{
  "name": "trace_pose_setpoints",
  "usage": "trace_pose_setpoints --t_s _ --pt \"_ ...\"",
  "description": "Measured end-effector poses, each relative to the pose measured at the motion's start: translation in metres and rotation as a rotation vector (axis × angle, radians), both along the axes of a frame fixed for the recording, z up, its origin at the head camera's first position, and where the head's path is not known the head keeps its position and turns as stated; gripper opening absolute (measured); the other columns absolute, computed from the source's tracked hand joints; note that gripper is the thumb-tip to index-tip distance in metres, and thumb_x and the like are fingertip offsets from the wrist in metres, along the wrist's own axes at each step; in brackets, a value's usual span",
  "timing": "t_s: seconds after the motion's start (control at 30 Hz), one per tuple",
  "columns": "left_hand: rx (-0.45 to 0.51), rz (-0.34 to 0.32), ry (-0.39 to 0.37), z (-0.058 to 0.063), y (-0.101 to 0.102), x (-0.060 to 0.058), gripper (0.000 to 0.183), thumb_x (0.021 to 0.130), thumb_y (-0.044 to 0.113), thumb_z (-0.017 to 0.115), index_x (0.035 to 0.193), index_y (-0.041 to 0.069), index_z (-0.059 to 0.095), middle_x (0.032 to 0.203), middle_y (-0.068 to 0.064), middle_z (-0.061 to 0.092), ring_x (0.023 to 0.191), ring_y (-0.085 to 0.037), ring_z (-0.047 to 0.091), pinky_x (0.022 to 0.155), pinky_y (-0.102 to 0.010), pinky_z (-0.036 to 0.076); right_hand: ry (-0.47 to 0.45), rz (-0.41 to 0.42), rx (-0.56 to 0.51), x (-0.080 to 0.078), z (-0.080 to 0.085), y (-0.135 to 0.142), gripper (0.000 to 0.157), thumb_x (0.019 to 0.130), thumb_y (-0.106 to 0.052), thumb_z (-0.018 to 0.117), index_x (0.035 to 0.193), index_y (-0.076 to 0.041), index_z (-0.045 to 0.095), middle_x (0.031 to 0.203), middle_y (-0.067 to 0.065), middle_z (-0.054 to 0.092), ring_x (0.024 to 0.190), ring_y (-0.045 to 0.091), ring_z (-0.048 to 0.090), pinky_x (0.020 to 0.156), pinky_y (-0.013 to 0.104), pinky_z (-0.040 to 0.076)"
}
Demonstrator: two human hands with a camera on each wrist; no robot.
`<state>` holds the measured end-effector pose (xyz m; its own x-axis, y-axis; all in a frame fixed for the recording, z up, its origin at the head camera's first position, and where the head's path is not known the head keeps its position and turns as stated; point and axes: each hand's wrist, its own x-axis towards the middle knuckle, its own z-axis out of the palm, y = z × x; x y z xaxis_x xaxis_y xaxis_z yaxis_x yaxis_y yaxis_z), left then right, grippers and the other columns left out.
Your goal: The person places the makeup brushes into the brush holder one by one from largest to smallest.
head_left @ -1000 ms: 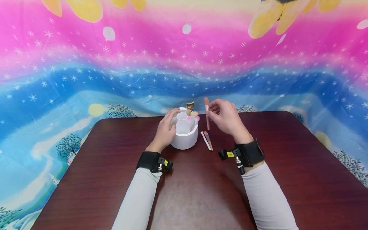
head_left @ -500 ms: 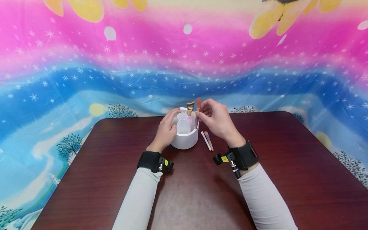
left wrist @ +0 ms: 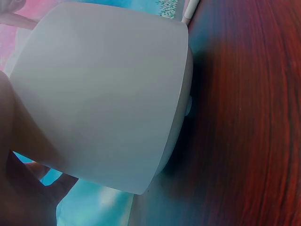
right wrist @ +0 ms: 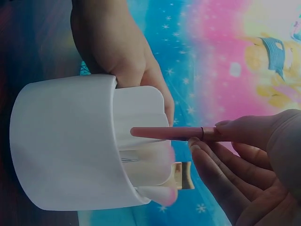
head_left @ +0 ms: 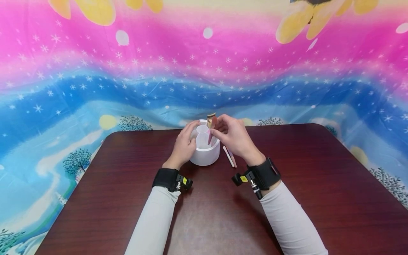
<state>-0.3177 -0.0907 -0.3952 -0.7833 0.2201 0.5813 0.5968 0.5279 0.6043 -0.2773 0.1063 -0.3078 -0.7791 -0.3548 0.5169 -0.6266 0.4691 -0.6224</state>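
Observation:
A white round makeup brush holder (head_left: 205,157) with inner dividers stands on the table. My left hand (head_left: 184,143) grips its left side, thumb at the front and fingers toward the back. Above the holder's open top, my right hand (head_left: 234,136) pinches a makeup brush (right wrist: 160,133) between thumb and fingers. This brush has a pink handle pointing down and reddish-orange bristles up. In the right wrist view, its handle end is over the compartments. Inside stand pink-tipped brushes (right wrist: 162,194) and a gold flat-ended piece (right wrist: 184,175) whose kind I cannot tell.
Right of the holder, a white-handled brush (head_left: 227,153) lies on the dark red wooden table (head_left: 204,219), with a second brush (head_left: 234,162) against it. A patterned cloth (head_left: 178,71) hangs behind the table's far edge.
My right hand has moved left with the brush, from beside the holder to over its top, and the brush now leans. My left hand has stayed on the holder.

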Motion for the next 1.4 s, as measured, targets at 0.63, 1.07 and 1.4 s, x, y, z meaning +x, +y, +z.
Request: trace_pose_setpoints --t_s 0.63,1.07,1.4 --pt "0.002 -0.010 0.026 -0.001 0.001 -0.001 0.061 0.077 -0.006 0.044 0.133 0.017 0.047 0.141 0.006 0.040 0.127 -0.007 0.030 0.100 -0.044 0.035 -0.026 0.011 0.069 -0.004 -0.011 -0.001 0.016 0.085 -0.011 0.067 0.097 -0.004 0.058 0.082 0.000 0.063 0.072 0.007 0.060 0.066 0.025 0.052" --pt "0.001 0.000 0.025 0.002 0.001 0.000 0.062 0.076 -0.008 0.044 0.132 0.016 0.048 0.141 0.007 0.039 0.128 -0.008 0.030 0.101 -0.044 0.034 0.055 -0.129 0.064 -0.008 0.006 0.024 0.015 0.085 -0.016 0.067 0.095 -0.006 0.062 0.082 0.000 0.063 0.071 0.009 0.058 0.067 0.030 0.051" --pt "0.005 0.005 0.012 0.000 0.000 0.000 0.062 0.077 -0.008 0.044 0.133 0.018 0.047 0.141 0.007 0.039 0.128 -0.007 0.029 0.101 -0.045 0.034 -0.004 -0.272 0.169 -0.021 -0.005 0.045 0.014 0.085 -0.013 0.065 0.095 -0.004 0.062 0.084 0.006 0.064 0.073 0.016 0.057 0.068 0.035 0.050"
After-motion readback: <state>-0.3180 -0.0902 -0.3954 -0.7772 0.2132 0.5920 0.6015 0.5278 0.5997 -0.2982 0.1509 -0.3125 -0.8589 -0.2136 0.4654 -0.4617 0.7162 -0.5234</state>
